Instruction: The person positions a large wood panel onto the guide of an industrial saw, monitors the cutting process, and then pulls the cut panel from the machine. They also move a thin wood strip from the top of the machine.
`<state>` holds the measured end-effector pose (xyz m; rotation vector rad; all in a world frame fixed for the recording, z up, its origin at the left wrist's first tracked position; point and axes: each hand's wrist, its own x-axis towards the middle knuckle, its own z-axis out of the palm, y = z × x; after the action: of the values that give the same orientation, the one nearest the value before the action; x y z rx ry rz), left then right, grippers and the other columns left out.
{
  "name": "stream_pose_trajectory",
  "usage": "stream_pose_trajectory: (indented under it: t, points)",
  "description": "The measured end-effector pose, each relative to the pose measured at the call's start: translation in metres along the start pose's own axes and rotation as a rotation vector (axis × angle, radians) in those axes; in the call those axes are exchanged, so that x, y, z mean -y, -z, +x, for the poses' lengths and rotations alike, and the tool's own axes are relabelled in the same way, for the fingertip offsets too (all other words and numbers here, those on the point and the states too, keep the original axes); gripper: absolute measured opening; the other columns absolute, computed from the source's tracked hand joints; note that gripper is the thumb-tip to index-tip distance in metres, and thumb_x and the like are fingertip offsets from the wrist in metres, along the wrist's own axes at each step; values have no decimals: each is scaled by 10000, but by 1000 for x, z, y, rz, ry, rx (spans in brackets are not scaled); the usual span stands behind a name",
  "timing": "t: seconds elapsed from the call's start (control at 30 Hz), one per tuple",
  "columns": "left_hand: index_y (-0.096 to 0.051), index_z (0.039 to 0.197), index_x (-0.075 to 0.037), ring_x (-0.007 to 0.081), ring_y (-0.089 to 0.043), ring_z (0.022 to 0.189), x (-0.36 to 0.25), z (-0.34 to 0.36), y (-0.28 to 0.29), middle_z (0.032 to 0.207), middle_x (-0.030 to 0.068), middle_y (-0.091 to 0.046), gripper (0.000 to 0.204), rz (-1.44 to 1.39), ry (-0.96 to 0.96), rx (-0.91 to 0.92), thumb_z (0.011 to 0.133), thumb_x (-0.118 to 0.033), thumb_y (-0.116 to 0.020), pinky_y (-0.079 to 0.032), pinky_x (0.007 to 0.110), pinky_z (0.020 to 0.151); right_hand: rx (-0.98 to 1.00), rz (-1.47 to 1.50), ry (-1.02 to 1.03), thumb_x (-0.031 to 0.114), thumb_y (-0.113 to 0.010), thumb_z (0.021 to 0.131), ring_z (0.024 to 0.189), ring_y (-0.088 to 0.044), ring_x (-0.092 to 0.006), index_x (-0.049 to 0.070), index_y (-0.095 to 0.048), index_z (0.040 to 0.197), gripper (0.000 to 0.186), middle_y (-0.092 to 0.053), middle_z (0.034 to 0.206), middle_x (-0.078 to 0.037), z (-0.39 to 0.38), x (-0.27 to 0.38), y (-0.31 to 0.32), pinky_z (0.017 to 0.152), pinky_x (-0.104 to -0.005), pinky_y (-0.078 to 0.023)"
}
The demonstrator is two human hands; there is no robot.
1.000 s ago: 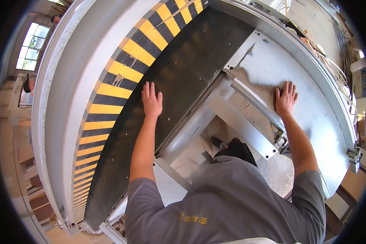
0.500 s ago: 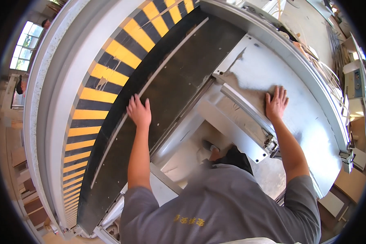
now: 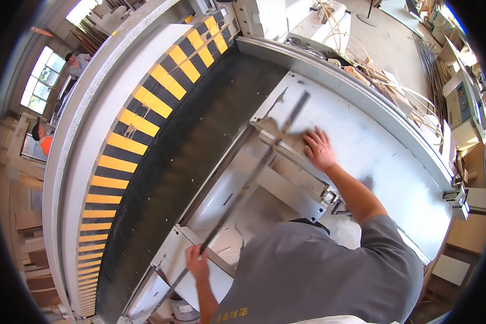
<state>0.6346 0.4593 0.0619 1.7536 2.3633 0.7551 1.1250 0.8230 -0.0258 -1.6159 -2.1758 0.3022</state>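
Note:
A long, thin dark strip [image 3: 235, 201] slants across the gap in the front of the machine table, its far end above the pale metal tabletop [image 3: 383, 146]. Round its near part, the fingers of my left hand [image 3: 198, 265] are closed. My right hand [image 3: 319, 148] rests on the tabletop with its fingers spread, to the right of the strip and not holding it. Beyond the gap lies the dark machine bed [image 3: 173, 156], dotted with small pale spots.
A beam with black and yellow stripes [image 3: 121, 143] curves along the bed's far left side. A raised metal fence [image 3: 356, 89] borders the tabletop. Cables and offcuts [image 3: 386, 86] lie behind it. A bucket [image 3: 183, 309] stands below. Two other people are at the far left.
The strip has come off the dark bed beside the striped beam and now crosses the gap. My left hand has moved nearer with it. My right hand has shifted left.

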Motion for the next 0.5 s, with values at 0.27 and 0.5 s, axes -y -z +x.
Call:
stream_pose_trajectory:
  t: [0.27, 0.5]
  points:
    - [-736, 1180, 2, 353, -682, 960, -146, 25, 131, 1120, 161, -683, 363, 232, -287, -221, 832, -48, -824, -562, 431, 836, -739, 552, -8, 103, -505, 991, 1542, -310, -400, 26, -311, 1622, 665, -292, 1669, -236, -22, -19, 139, 1264, -490, -247]
    - [-739, 1164, -34, 349, -688, 955, -278, 32, 178, 1072, 159, -699, 386, 518, -894, -41, 794, -108, -818, -530, 433, 805, -469, -4, 164, 202, -587, 943, 1520, -348, -397, 66, -440, 1561, 650, -420, 1591, -218, -109, -107, 277, 1272, -571, -198]
